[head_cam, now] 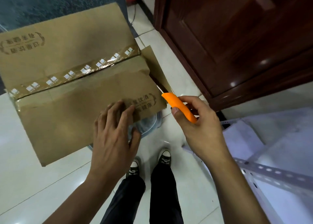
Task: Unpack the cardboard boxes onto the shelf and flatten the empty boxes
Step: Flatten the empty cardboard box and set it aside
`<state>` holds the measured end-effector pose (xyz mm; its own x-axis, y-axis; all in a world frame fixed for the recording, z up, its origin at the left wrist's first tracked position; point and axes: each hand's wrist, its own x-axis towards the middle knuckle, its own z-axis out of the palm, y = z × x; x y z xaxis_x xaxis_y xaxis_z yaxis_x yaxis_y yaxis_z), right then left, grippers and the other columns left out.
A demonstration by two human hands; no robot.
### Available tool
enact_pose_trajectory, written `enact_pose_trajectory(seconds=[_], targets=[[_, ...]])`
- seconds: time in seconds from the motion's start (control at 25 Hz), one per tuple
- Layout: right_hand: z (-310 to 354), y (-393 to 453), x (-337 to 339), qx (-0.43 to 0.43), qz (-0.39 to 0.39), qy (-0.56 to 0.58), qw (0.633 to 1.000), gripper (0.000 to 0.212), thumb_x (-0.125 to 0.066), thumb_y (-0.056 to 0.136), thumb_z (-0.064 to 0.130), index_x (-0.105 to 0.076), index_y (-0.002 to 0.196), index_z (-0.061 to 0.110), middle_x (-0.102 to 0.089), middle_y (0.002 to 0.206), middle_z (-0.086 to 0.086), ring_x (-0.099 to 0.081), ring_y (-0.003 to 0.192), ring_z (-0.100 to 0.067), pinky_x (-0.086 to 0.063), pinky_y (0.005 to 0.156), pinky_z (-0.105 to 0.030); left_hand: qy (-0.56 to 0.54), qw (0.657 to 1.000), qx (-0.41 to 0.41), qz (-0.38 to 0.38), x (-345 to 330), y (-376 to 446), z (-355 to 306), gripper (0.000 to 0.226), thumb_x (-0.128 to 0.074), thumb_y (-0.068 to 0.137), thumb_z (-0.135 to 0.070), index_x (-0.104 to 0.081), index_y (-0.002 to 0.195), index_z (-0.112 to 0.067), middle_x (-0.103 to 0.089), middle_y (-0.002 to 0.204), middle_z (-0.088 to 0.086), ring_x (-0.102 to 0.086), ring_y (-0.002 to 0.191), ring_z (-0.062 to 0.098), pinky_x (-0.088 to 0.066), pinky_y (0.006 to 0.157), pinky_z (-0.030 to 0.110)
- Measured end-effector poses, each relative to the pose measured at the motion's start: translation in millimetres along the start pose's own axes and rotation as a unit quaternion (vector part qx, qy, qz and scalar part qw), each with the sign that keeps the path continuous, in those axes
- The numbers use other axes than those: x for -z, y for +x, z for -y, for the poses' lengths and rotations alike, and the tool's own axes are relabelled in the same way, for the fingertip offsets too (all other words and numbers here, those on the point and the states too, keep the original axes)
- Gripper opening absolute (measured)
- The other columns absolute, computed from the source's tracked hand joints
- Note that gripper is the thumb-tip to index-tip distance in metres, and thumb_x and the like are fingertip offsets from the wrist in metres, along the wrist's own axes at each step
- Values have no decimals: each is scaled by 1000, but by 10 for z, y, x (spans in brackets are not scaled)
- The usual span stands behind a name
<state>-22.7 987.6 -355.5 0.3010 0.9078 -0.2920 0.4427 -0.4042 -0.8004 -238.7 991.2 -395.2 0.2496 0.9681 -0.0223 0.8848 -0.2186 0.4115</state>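
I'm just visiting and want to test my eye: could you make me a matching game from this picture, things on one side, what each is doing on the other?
Things:
1. left hand
2. right hand
3. utility knife
4. cardboard box

States:
A. blade at the box's right end
B. taped along its top seam
C. pressing flat on the box top
D. gripping an orange handle

Pairs: 1-C, 2-D, 3-A, 4-B

One cardboard box [71, 81], one orange knife [179, 109], two shoes [165, 156]

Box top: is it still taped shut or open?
Partly cut. Tape still runs along the centre seam of the box, but the right-end flap has lifted where the knife blade sits.
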Motion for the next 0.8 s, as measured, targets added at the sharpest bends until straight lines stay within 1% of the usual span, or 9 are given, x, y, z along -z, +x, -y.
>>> enact_pose_trajectory(seconds=[0.08, 0.2, 0.36, 0.4, 0.44, 0.48, 0.56, 0.64, 0.8], targets=[[-11, -164, 9, -7, -10, 3, 1000, 24, -70, 93, 40, -63, 116, 41, -61, 104, 12, -57, 96, -2, -47, 74, -20, -6, 1000, -15, 1, 36, -83, -47, 53, -45, 91, -40, -53, 136, -13, -45, 146, 13, -38, 135, 37, -39, 106, 59], [-84, -382, 38, -26, -32, -1, 999, 25, -73, 89, 37, -64, 112, 41, -62, 100, 10, -59, 91, -3, -49, 73, -22, -24, 1000, -4, -12, 78, -184, -207, 47, -50, 90, -34, -55, 132, -13, -51, 140, 13, -41, 128, 37, -42, 101, 59], [-242, -630, 109, -42, -54, -9, 998, 26, -74, 87, 36, -64, 110, 42, -62, 99, 9, -61, 87, -4, -56, 71, -32, -54, 998, -25, 1, 33, -361, -471, 47, -52, 91, -32, -55, 134, -16, -54, 136, 10, -43, 124, 33, -42, 103, 53], [-294, -695, 138, -45, -59, -17, 997, 26, -75, 87, 35, -64, 110, 42, -62, 99, 10, -61, 87, -3, -55, 70, -29, -59, 998, -34, 10, 2, -423, -528, 46, -51, 91, -32, -55, 134, -17, -55, 136, 9, -44, 124, 32, -42, 103, 52], [-349, -766, 175, -49, -64, -23, 997, 27, -75, 87, 35, -64, 110, 42, -62, 100, 10, -59, 89, -1, -52, 69, -22, -64, 997, -42, 18, -36, -496, -581, 45, -51, 92, -32, -56, 134, -16, -55, 136, 8, -45, 123, 32, -43, 102, 51], [-397, -823, 206, -53, -68, -24, 996, 27, -76, 86, 34, -64, 110, 41, -62, 101, 11, -58, 91, 1, -48, 67, -14, -67, 996, -46, 27, -66, -557, -625, 44, -50, 93, -32, -56, 133, -16, -57, 134, 8, -46, 121, 31, -45, 100, 51], [-497, -950, 284, -61, -76, -25, 995, 27, -76, 86, 33, -65, 108, 41, -61, 103, 12, -56, 93, 5, -44, 66, -7, -68, 996, -48, 39, -131, -693, -724, 43, -47, 95, -33, -56, 132, -15, -59, 129, 9, -48, 115, 30, -47, 94, 48], [-594, -1100, 387, -61, -77, -33, 995, 27, -77, 85, 32, -64, 107, 42, -61, 103, 13, -56, 93, 6, -43, 67, -5, -69, 995, -55, 45, -201, -840, -837, 44, -42, 96, -36, -57, 130, -13, -62, 124, 10, -50, 111, 30, -47, 89, 46], [-825, -1441, 605, -67, -82, -46, 993, 26, -76, 85, 30, -66, 107, 39, -60, 102, 12, -57, 92, 3, -44, 67, -7, -69, 993, -74, 56, -327, -1166, -1061, 43, -41, 97, -37, -59, 128, -14, -63, 121, 8, -48, 111, 25, -45, 90, 41]])
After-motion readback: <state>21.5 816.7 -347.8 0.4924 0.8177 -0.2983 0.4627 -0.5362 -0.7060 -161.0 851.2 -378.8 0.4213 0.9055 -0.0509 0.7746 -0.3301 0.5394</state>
